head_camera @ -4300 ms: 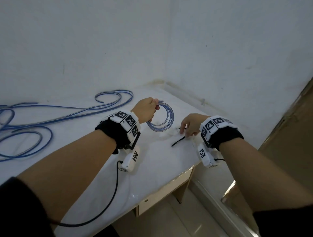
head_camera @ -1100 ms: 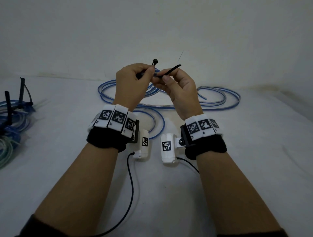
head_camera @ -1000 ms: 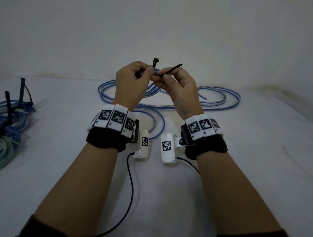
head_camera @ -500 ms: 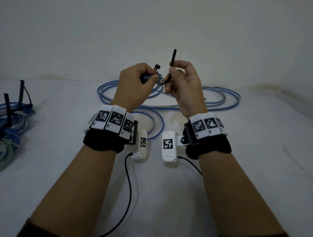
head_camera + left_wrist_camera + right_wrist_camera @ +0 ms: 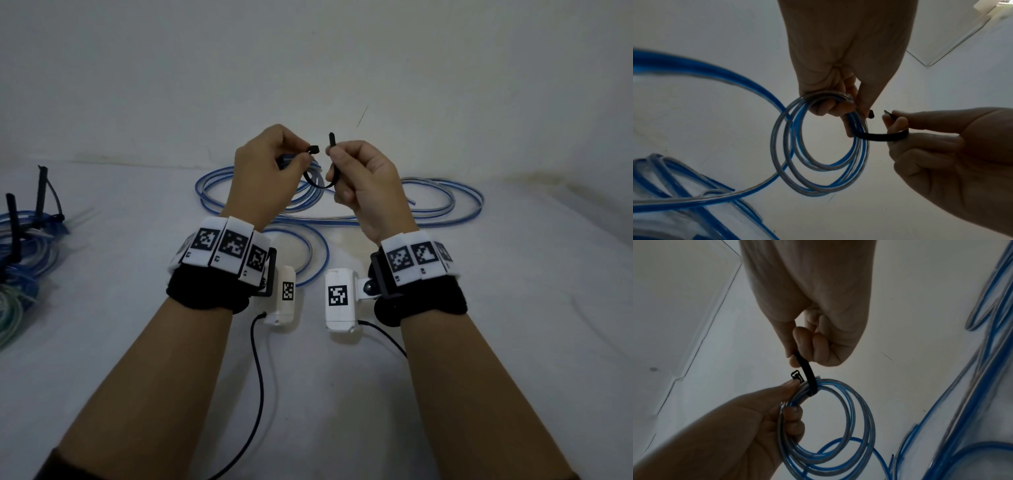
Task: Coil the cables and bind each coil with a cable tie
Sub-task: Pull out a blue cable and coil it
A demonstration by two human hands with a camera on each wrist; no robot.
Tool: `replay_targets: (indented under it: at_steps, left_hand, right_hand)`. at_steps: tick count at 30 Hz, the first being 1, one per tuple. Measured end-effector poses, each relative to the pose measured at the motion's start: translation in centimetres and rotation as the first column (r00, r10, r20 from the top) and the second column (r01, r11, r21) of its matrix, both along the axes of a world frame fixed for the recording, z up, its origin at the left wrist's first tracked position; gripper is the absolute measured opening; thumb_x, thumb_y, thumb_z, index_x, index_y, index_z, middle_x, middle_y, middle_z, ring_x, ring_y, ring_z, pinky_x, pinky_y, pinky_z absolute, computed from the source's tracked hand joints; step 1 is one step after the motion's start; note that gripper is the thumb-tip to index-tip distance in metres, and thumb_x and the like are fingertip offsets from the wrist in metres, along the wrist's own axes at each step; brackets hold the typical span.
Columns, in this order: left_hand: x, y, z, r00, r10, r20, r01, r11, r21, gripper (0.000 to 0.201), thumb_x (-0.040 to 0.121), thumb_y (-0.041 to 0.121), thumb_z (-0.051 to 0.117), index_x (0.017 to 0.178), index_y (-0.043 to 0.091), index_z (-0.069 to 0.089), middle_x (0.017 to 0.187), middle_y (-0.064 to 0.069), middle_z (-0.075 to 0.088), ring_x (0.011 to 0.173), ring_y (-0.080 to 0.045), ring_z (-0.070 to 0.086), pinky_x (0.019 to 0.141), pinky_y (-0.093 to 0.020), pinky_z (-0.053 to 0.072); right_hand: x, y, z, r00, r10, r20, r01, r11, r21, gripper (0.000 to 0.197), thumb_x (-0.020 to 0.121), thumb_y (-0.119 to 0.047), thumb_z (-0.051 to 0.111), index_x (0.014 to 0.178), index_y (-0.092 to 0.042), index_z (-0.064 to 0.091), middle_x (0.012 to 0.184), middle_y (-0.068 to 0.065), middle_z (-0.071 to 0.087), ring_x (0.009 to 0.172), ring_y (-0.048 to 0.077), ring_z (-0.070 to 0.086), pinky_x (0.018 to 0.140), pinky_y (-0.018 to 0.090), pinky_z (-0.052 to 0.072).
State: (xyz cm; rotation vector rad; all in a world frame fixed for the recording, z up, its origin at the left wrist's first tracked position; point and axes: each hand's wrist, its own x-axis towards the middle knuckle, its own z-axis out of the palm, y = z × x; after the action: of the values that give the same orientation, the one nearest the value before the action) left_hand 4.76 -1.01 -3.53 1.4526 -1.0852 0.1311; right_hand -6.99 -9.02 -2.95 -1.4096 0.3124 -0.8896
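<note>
**Both hands raised, cable tie looped round held coil, ends not joined**

Left hand (image 5: 265, 171): raised above the tabletop (image 5: 513, 325), back toward the head camera. Its fingers curl through the coil (image 5: 822, 151) of blue and clear cable, while thumb and forefinger pinch the head end of the black cable tie (image 5: 878, 137).

Right hand (image 5: 368, 185): raised at the same height, just beside the left, fingers curled. Thumb and forefinger pinch the tail of the tie, whose tip stands upright above the fingertips.

The tie runs from the left hand's pinch, under the coil's strands, and up into the right hand. Head and tip are near each other but apart; the tip is not in the head.

The coil hangs below the left hand, clear of the tabletop, between the two hands.

Surroundings: loose cable (image 5: 445, 205) sprawls across the tabletop behind the hands, toward the far edge by the wall (image 5: 308, 68). Bound coils (image 5: 27, 250), their black tie tails upright, lie at the left edge. Black leads trail from both wrist cameras.
</note>
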Motion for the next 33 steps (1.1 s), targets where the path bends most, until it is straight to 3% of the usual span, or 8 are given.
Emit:
replay_targets:
  at_steps: [5, 9, 16, 33]
  left_hand:
    - [-0.23, 0.19, 0.24, 0.999, -0.019, -0.027, 0.017, 0.999, -0.042, 0.006, 0.086, 0.008, 0.061, 0.087, 0.015, 0.060, 0.083, 0.008, 0.066, 0.078, 0.002, 0.064, 0.069, -0.010, 0.047]
    - [-0.67, 0.06, 0.21, 1.000, -0.020, 0.004, 0.020, 1.000, -0.022, 0.005, 0.086, 0.009, 0.061, 0.087, 0.015, 0.061, 0.078, 0.016, 0.063, 0.073, 0.009, 0.061, 0.062, -0.006, 0.040]
    - [-0.80, 0.01, 0.23, 0.999, -0.023, 0.022, 0.024, 0.999, -0.025, 0.004, 0.086, 0.008, 0.060, 0.089, 0.010, 0.062, 0.077, 0.018, 0.061, 0.072, 0.011, 0.060, 0.061, -0.006, 0.040]
    - [-0.83, 0.04, 0.11, 0.999, -0.034, 0.027, 0.034, 0.999, -0.009, 0.007, 0.086, 0.008, 0.060, 0.087, 0.015, 0.058, 0.075, 0.017, 0.060, 0.069, 0.011, 0.059, 0.061, -0.006, 0.039]
  right_hand:
    - [-0.10, -0.13, 0.22, 0.997, 0.011, -0.081, -0.008, 0.999, 0.037, 0.016, 0.088, 0.001, 0.053, 0.074, -0.005, 0.057, 0.055, 0.007, 0.056, 0.038, 0.010, 0.033, 0.044, 0.023, 0.024]
    - [0.10, -0.06, 0.19, 0.996, 0.019, -0.084, -0.017, 0.999, 0.030, 0.019, 0.087, 0.003, 0.052, 0.070, -0.005, 0.057, 0.069, 0.016, 0.053, 0.041, 0.012, 0.030, 0.044, 0.024, 0.020]
    - [0.04, -0.24, 0.02, 0.998, 0.032, -0.058, -0.028, 0.997, 0.066, 0.019, 0.088, 0.003, 0.051, 0.071, -0.003, 0.057, 0.060, 0.013, 0.051, 0.037, 0.010, 0.030, 0.043, 0.022, 0.022]
    - [0.35, -0.42, -0.29, 0.997, 0.059, -0.057, -0.053, 0.993, 0.101, 0.016, 0.090, -0.001, 0.052, 0.078, 0.000, 0.063, 0.055, 0.008, 0.054, 0.037, 0.008, 0.034, 0.041, 0.018, 0.028]
